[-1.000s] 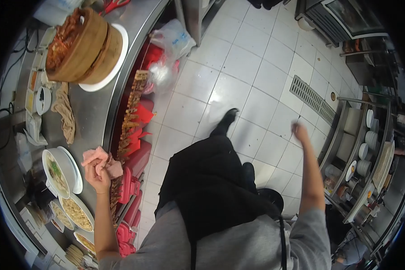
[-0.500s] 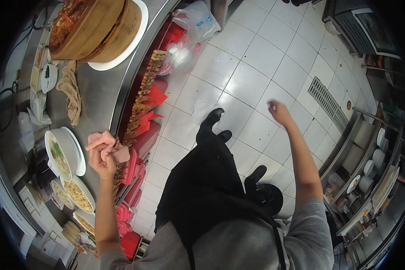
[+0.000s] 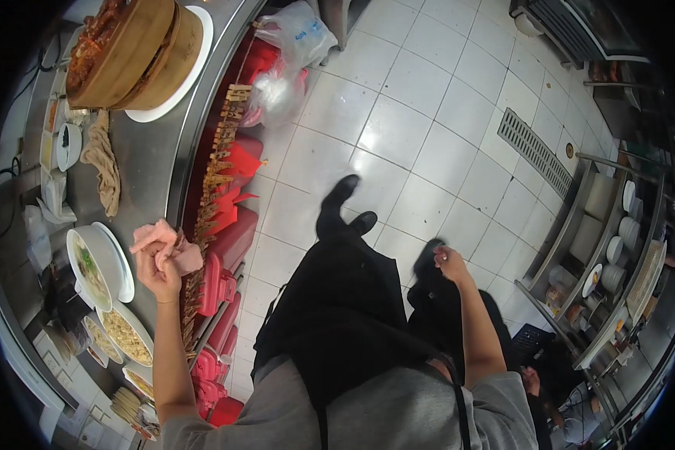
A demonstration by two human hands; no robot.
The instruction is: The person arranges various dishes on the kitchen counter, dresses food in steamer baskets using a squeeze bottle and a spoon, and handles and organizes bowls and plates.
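My left hand (image 3: 156, 276) is closed around a crumpled pink cloth (image 3: 169, 246), at the edge of the steel counter (image 3: 146, 161). Close beside it on the counter stands a white bowl of soup with green garnish (image 3: 90, 262), set on a white plate. Just below that is an oval dish of pale, grainy food (image 3: 127, 337). My right hand (image 3: 450, 264) hangs over the floor on the other side, its fingers curled in. A small pale spot shows at those fingers, and I cannot make out whether anything is inside them.
A bamboo steamer (image 3: 139, 56) stands on a white plate, with a beige rag (image 3: 101, 165) nearby. Clothespins (image 3: 221, 154) and red bins (image 3: 236, 247) line the counter's side. Another person's dark-clothed leg (image 3: 421, 289) is close at my right. Shelves with dishes (image 3: 615, 255) stand further right.
My right hand has swung down and back toward my body. The left hand still grips the pink cloth. The counter and floor have shifted slightly left in view, and more of the other person shows.
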